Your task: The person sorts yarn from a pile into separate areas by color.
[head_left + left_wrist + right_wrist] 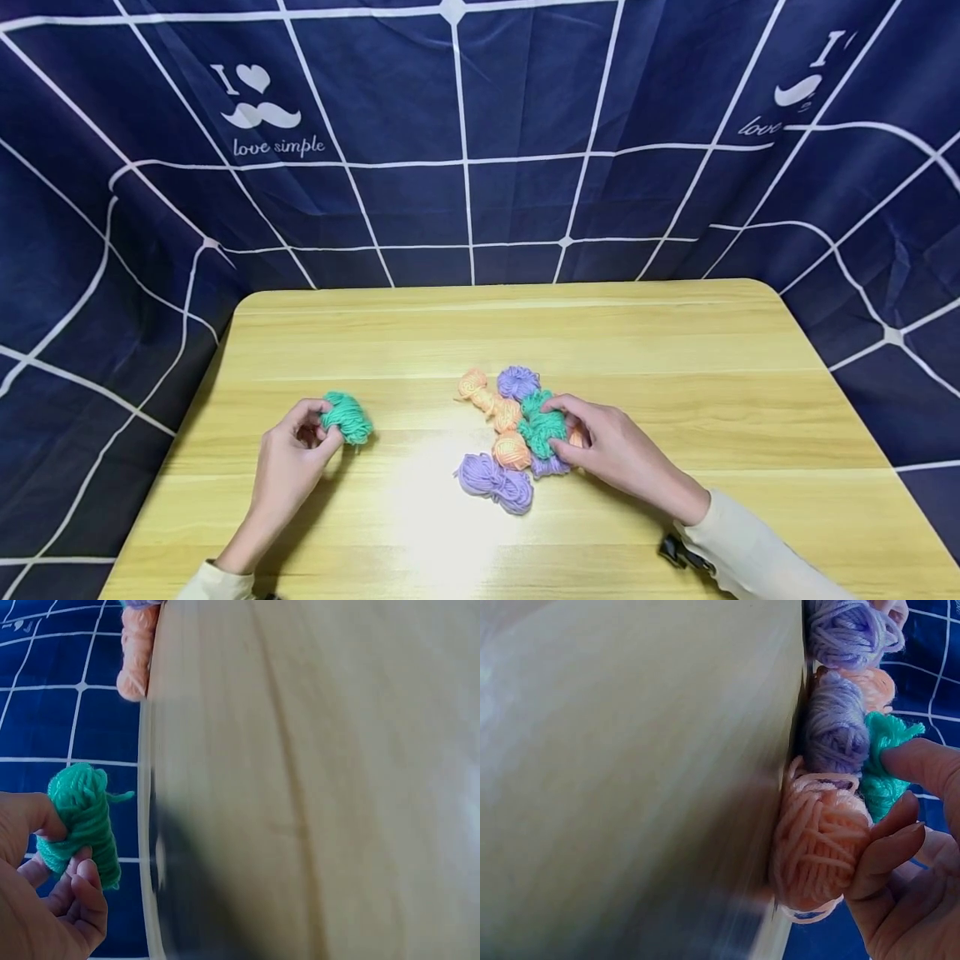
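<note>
My left hand point(288, 454) pinches a small green skein of yarn point(347, 418) between thumb and fingers, over the left part of the table. In the left wrist view a loose strand sticks out from this green skein point(81, 817). To the right, my right hand point(611, 437) grips a second green skein point(542, 425) on top of the yarn pile. Under and around it lie peach balls point(512, 451) and lilac skeins point(495, 482). In the right wrist view, some fingers of that hand lie against a peach ball point(821, 847), next to a lilac one point(836, 724).
The yarn pile sits on a light wooden table point(675, 350), near its middle. A dark blue cloth point(412, 200) with white grid lines hangs behind the table and along both sides. Black wrist gear point(684, 552) shows under the right sleeve.
</note>
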Demonstrator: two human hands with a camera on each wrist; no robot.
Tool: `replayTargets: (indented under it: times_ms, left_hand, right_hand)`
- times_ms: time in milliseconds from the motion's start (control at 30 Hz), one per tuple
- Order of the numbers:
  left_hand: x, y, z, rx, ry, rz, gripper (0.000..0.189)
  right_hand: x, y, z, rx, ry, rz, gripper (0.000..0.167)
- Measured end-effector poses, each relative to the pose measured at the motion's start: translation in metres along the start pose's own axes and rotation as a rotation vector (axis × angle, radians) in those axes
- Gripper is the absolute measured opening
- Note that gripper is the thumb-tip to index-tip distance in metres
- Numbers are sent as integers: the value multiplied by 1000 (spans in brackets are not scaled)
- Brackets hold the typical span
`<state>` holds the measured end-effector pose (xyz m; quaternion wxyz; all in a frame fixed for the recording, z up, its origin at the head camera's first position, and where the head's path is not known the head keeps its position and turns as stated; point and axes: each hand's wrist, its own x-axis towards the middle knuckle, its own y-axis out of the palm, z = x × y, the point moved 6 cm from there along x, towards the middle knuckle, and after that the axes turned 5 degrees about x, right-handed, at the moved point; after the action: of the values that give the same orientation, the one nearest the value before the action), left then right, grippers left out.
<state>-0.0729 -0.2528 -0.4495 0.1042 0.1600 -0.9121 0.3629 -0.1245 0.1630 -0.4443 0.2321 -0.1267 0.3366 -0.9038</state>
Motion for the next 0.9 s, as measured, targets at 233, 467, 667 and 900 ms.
replayTargets:
  times_ms: [233,467,667,900]
  left_hand:
    - [-1,-9,11,0,-72,-4,25]
    - [-3,-15,17,34,-92,-11,24]
    - [-3,-20,22,63,-130,-6,24]
    - [-4,-24,26,81,-158,-9,23]
  right_hand:
    - [-1,0,0,-6,5,-7,41]
    - [-1,0,-1,0,15,-8,41]
    - [-1,-1,-1,2,13,-13,41]
    - [-2,-2,-1,22,21,-8,42]
